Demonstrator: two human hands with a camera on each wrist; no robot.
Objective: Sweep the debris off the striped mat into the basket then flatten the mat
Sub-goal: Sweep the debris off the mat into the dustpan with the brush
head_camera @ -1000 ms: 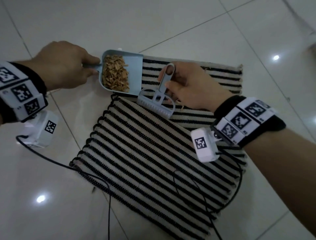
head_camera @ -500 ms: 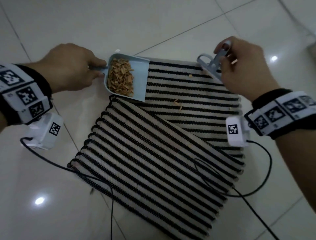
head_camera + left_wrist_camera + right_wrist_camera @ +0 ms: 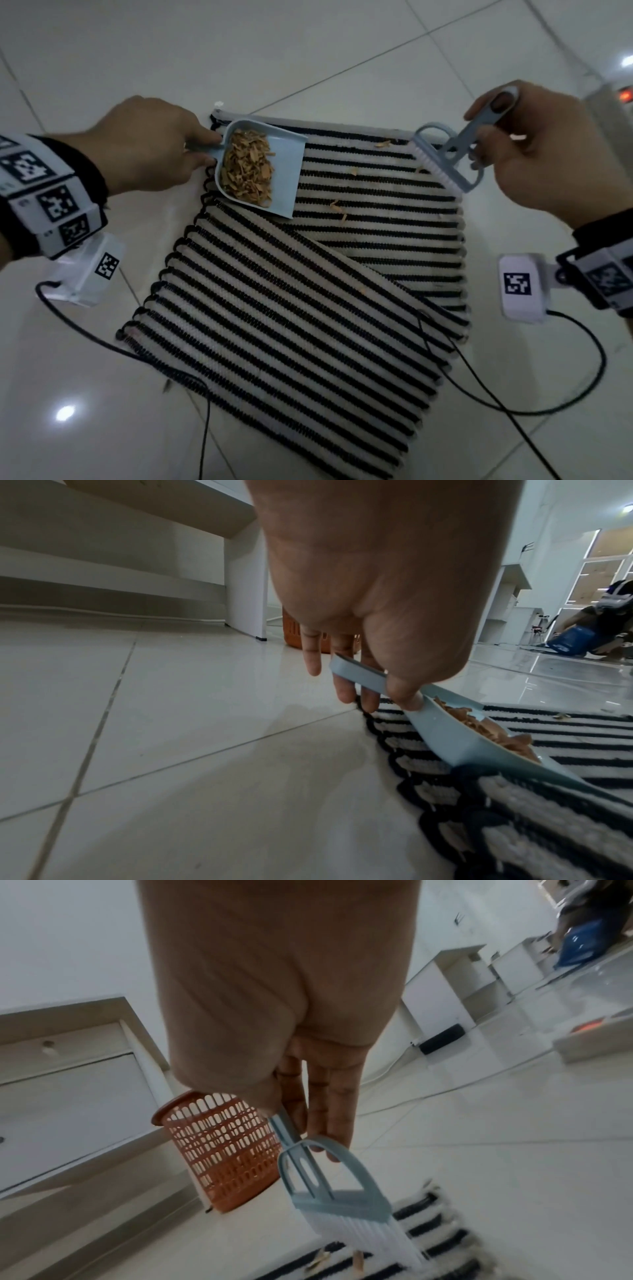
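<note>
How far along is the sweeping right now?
Partly done: the dustpan in the left hand already holds a pile of debris. In hand: the right hand sets the brush at the striped mat's far right corner. Left: stray bits, emptying into the basket, unfolding the flap.

We lose most of the basket (image 3: 294, 634) behind the left hand (image 3: 369, 588) in the left wrist view; right wrist view blurs mat (image 3: 428, 1240) and bristles (image 3: 373, 1240).
</note>
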